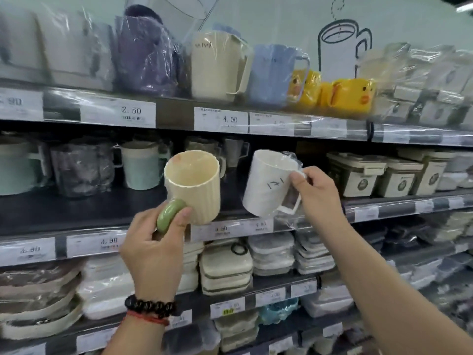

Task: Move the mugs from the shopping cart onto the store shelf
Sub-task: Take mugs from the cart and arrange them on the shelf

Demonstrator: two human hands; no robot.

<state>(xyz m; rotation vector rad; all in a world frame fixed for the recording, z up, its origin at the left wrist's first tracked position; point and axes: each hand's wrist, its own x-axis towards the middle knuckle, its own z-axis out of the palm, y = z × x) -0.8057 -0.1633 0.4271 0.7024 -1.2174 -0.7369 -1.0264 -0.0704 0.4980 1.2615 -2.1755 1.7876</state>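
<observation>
My left hand (pixel 153 242) grips the green handle of a cream ribbed mug (pixel 197 190), held tilted with its mouth toward me, in front of the middle shelf (pixel 76 213). My right hand (pixel 317 193) holds a white mug (pixel 268 183) by its square handle, with clear plastic wrap around it, tilted and hovering just above the same shelf's front edge. A gap separates the two mugs. The shopping cart is out of view.
Wrapped mugs (pixel 143 165) stand at the back left of the middle shelf, lidded containers (pixel 358 175) at its right. The upper shelf holds large mugs (pixel 217 65) and yellow duck mugs (pixel 350 94). Lower shelves hold stacked wrapped boxes (pixel 225 267). Price tags line the shelf edges.
</observation>
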